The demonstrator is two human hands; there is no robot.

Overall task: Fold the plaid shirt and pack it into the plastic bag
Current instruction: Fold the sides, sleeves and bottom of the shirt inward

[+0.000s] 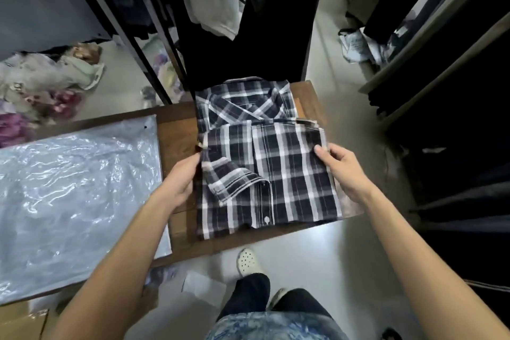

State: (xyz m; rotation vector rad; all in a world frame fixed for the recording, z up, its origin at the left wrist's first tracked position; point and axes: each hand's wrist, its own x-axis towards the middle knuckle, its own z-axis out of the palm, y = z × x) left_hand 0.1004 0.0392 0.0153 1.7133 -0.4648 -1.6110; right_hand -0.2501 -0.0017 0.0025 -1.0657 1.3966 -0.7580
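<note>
The plaid shirt (276,168), dark blue with white checks, lies folded into a rectangle on the right end of a wooden table (179,141), collar at the far side and a cuff showing on top. My left hand (185,176) grips its left edge. My right hand (342,165) holds its right edge, thumb on top of the cloth. A clear plastic bag (74,196) lies flat on the left part of the table, apart from the shirt.
A black metal rack (154,44) with hanging clothes stands behind the table. Bundles of clothing (41,83) lie on the floor at left. Dark shelves (455,91) line the right side. My feet (248,259) stand on the pale floor before the table.
</note>
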